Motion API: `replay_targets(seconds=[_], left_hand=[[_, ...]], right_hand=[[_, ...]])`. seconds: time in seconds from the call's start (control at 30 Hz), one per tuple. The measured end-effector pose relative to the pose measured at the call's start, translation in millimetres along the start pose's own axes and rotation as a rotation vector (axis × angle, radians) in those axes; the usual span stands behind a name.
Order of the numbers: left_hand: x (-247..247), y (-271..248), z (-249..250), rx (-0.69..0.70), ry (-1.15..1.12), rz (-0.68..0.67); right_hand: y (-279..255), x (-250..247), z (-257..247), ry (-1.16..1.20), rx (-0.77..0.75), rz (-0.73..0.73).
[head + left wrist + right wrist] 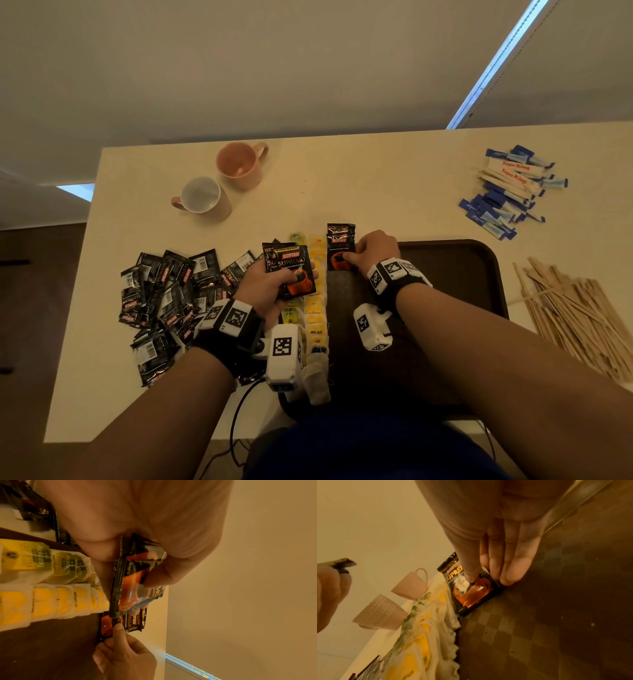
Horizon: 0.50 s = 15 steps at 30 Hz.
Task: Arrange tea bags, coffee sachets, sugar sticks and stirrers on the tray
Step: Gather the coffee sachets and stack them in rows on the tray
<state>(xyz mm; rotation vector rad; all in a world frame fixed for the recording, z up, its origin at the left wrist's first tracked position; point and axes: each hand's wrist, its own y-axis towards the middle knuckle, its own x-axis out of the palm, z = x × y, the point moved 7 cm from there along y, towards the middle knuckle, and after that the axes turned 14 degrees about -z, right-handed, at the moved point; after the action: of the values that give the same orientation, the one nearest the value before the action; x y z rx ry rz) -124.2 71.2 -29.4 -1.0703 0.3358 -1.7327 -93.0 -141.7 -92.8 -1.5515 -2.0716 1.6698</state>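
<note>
Laying coffee sachets on the tray (486,260)

Right hand (375,251) pinches one sachet (340,248); left hand (270,291) grips a stack (289,270). Light, slick foil: likely best pinched by the edges.

Dim warm light; wrist views blurred, distorted.

Left hand (274,291) raised, fingers curled, gripping; right hand (375,251) lowered, thumb and fingertips pinching.

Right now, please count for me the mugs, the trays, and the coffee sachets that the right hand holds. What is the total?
Mugs: 2
Tray: 1
Coffee sachet in the right hand: 1
Total: 4
</note>
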Motion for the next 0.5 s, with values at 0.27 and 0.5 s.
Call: replay_targets(seconds=[0.27, 0.5], left_hand=[[0, 2, -2, 0.022, 0.003, -0.006], [-8, 9, -6, -0.005, 0.062, 0.050]], right_hand=[[-4, -2, 2, -0.027, -0.007, -0.005], [-25, -14, 4, 0.002, -0.130, 0.073]])
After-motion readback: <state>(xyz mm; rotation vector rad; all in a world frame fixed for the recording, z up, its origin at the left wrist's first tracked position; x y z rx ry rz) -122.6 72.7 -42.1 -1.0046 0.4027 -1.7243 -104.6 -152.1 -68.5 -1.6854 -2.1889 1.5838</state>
